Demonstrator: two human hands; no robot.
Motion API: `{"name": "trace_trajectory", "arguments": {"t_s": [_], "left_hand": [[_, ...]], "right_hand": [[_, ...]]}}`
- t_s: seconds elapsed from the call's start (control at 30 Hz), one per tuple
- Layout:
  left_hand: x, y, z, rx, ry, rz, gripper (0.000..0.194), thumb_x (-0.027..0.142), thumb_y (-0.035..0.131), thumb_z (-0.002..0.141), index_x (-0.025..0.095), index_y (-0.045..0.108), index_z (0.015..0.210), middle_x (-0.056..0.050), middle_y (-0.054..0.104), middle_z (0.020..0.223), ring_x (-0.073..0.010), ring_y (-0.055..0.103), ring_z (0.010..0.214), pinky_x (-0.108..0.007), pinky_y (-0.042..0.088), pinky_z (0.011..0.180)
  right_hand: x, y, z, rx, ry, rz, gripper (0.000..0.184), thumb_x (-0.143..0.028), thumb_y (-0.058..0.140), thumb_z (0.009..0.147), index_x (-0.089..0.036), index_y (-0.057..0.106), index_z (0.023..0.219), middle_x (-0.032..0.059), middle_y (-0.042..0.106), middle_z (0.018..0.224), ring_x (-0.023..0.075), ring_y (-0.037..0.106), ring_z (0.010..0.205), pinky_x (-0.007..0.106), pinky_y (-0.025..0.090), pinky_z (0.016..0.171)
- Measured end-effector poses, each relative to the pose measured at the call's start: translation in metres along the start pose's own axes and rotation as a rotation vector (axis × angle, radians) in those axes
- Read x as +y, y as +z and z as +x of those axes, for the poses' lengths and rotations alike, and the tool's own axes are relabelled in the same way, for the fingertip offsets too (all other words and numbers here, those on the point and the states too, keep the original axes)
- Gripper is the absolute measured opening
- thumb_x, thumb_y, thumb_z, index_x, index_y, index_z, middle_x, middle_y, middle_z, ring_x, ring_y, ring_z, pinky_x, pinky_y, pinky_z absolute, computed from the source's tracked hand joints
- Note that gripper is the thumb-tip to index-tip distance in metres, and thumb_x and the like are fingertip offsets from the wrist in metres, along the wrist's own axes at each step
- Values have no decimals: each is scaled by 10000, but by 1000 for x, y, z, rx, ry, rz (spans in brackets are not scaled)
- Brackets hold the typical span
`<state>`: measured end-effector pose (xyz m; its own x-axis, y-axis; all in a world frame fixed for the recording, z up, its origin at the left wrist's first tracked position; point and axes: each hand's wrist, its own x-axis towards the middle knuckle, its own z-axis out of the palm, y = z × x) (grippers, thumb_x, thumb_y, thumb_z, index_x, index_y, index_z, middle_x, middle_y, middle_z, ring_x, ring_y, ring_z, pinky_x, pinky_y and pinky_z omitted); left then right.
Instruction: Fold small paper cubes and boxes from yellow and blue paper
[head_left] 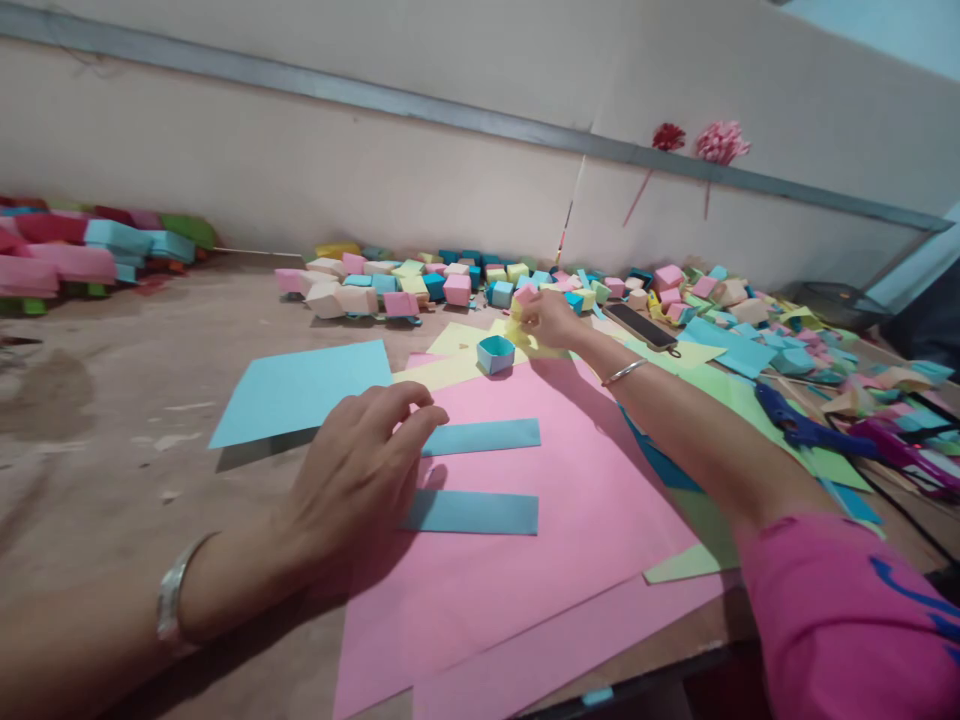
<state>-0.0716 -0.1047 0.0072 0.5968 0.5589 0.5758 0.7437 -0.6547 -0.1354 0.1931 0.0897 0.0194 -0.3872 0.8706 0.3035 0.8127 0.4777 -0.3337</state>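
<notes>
My left hand point(360, 455) hovers with loosely bent fingers over the left ends of two blue paper strips, the upper strip point(487, 437) and the lower strip point(472, 512). Nothing shows between its fingertips. Both strips lie on a large pink paper sheet point(570, 480). Farther back, my right hand point(553, 318) reaches out, its fingers closed around a small yellow object point(517, 328) whose kind is blurred. Just left of it sits a small open blue paper box point(496, 354), its hollow facing up.
Many small folded paper boxes point(457, 290) line the wall. A blue sheet point(307, 390) lies left. To the right are a phone point(641, 327), a blue-handled tool point(806, 420), a purple tool point(911, 455) and a dark cord. Larger paper shapes point(67, 262) pile far left.
</notes>
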Motion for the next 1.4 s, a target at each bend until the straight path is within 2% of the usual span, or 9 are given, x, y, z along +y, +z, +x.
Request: {"name": "trace_trajectory", "arguments": {"t_s": [0.2,0.23,0.3,0.43,0.6,0.73,0.87,1.13,1.4], "left_hand": [[-8,6,2,114,-103,-237,153,209,527,921,170,567,1064,-87,615,1043,-237,561,977,-391,454,852],[-11,8,3,136,-142,-266,140,239,536,924,180,565,1047,-71,624,1003,-227,570,955,-379,461,845],[-14,12,4,171,-221,-325,153,291,568,913,193,557,1031,-39,631,914,-197,587,865,-342,477,787],[-14,14,6,233,-328,-476,295,312,633,876,210,518,1128,15,614,809,-131,570,694,-257,470,645],[-9,12,4,323,-467,-654,94,287,545,918,205,505,939,38,577,772,-92,551,616,-229,452,605],[-10,12,5,254,-600,-760,98,260,473,934,205,534,988,47,565,730,-93,528,578,-234,431,578],[-12,12,6,201,-636,-799,131,272,493,915,197,580,852,39,548,696,-106,516,611,-237,424,585],[-12,20,5,237,-572,-936,94,272,542,898,199,583,940,4,614,877,-116,598,712,-249,490,642],[-13,19,3,228,-516,-851,72,162,552,850,184,620,857,-2,597,793,-123,582,713,-246,491,630]], "right_hand": [[-19,-29,-18,57,92,334,222,-309,518,847,-146,571,705,0,524,665,98,474,617,256,402,623],[-28,-31,-23,51,116,590,202,-327,589,801,-148,573,709,11,546,703,104,494,653,265,418,650],[-50,-27,-36,-24,133,960,244,-373,696,717,-161,578,688,13,557,753,114,513,714,283,434,703],[-97,-9,-61,-292,82,1179,262,-380,749,702,-169,605,641,-10,546,718,109,496,700,303,418,734],[-125,6,-76,-407,150,1242,255,-409,769,705,-169,691,748,31,633,845,148,566,830,318,440,797],[-123,11,-77,-438,125,1255,286,-445,754,733,-173,697,799,50,659,924,168,599,896,336,462,834],[-119,16,-78,-443,49,1253,285,-458,727,771,-179,669,767,27,647,846,152,610,848,333,487,819],[-120,20,-83,-240,-44,1017,252,-462,680,809,-217,739,825,38,635,940,132,582,825,259,516,657],[-112,40,-87,55,-283,916,206,-461,723,774,-274,763,849,62,617,988,198,592,960,318,546,704]]}}
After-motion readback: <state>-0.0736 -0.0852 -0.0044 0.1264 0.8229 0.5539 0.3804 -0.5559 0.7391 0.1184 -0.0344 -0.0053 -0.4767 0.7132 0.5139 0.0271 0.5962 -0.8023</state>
